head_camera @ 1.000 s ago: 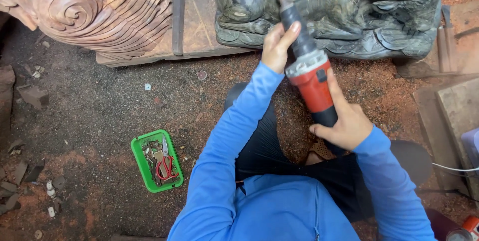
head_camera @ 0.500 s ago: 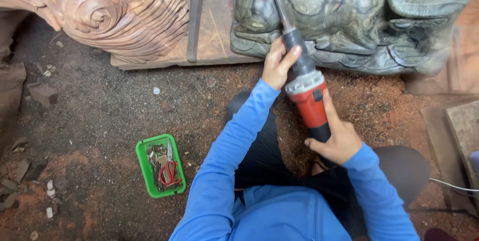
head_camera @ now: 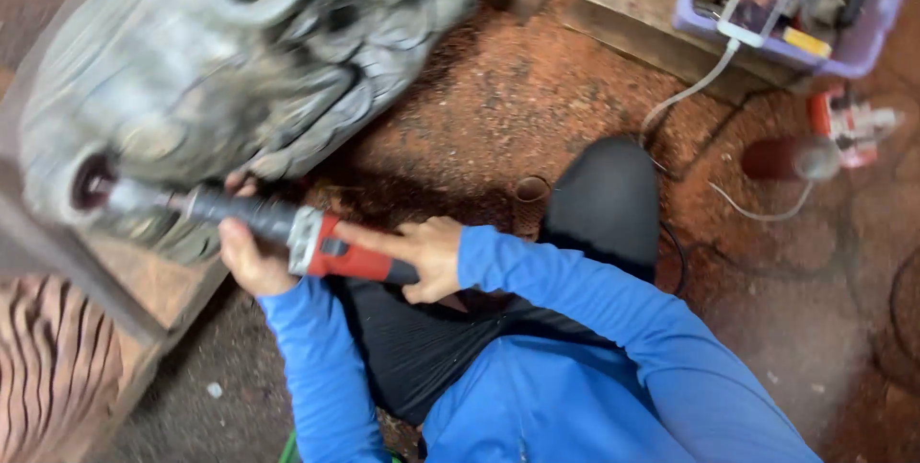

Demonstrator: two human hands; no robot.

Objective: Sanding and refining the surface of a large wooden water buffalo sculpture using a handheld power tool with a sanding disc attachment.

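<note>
A red and grey hand-held grinder [head_camera: 331,252] with a long black neck lies across the view. Its round sanding head [head_camera: 93,182] touches the grey carved wooden figure [head_camera: 220,51] at the upper left. My left hand [head_camera: 247,262] grips the black neck just behind the head. Around the red body, my right hand [head_camera: 422,254] is closed, index finger stretched along it. Both arms wear blue sleeves. My knee in black cloth [head_camera: 604,195] is raised to the right.
Reddish sawdust covers the ground. A lilac tray [head_camera: 853,56] with a phone and small items sits on a plank at the upper right, a white cable running from it. Another red tool [head_camera: 843,123] lies beside it. A brown ribbed carving [head_camera: 48,377] is at the lower left.
The view has swung sharply and rolled, so the grey figure now sits upper left. The grinder points left instead of up, both hands still on it. The green tray is out of sight.
</note>
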